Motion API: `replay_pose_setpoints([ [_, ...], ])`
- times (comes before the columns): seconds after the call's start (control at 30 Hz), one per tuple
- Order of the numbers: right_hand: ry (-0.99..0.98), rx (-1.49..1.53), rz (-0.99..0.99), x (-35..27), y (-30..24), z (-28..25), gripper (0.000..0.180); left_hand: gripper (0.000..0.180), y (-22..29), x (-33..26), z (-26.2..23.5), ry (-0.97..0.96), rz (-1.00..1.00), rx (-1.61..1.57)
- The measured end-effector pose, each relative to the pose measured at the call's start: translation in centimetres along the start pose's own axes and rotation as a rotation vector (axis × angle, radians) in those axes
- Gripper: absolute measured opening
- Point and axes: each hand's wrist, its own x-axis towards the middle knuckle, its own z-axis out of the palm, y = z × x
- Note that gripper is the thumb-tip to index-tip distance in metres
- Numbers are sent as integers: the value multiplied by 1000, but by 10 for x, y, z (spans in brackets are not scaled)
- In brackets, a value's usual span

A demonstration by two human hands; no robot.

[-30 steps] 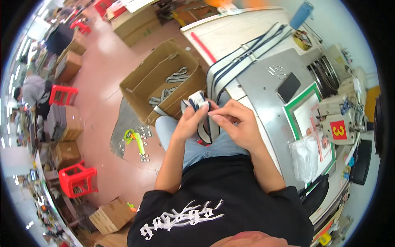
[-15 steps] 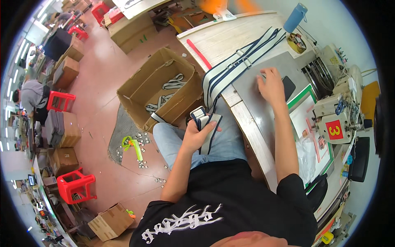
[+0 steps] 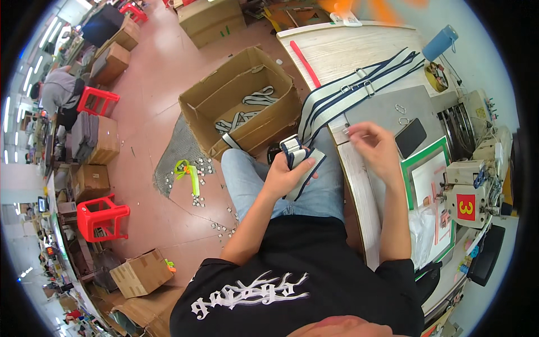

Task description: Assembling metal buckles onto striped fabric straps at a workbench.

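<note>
My left hand (image 3: 288, 175), over my lap, is closed around a folded white webbing strap (image 3: 307, 171) with navy edges. A metal buckle sits at the strap's upper end. My right hand (image 3: 375, 147) is above the table's near edge, thumb and fingers pinched on a small metal loop (image 3: 346, 130), partly hidden by the fingertips. Two similar metal loops lie on the grey metal plate (image 3: 382, 118) beyond that hand, near a black phone (image 3: 411, 138). Several long matching straps (image 3: 337, 95) with buckles run across the table and hang over its left edge.
An open cardboard box (image 3: 196, 121) with striped straps inside stands left of the table. A sewing machine (image 3: 469, 194), a green-edged board (image 3: 410, 191) and a blue bottle (image 3: 441, 43) are on the right. Red stools (image 3: 102, 219) and small scattered pieces are on the floor.
My right hand has drawn back from the plate toward the table's edge, its fingers now pinching a small metal loop. My left hand still holds the strap. The whole view has shifted.
</note>
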Motion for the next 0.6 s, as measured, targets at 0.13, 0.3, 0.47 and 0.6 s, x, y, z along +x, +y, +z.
replay_pose_setpoints([
  [0.13,-149,232,-48,-16,-23,40,28,19,2,0,5,-38,71,97],
  [0.3,-133,105,-162,-19,-29,46,34,18,7,-4,7,-1,60,86],
  [0.47,-220,136,-130,-19,-23,46,31,18,7,-3,6,-75,133,72],
  [0.6,-235,141,-78,-18,-15,44,19,17,7,-3,7,-43,140,66],
])
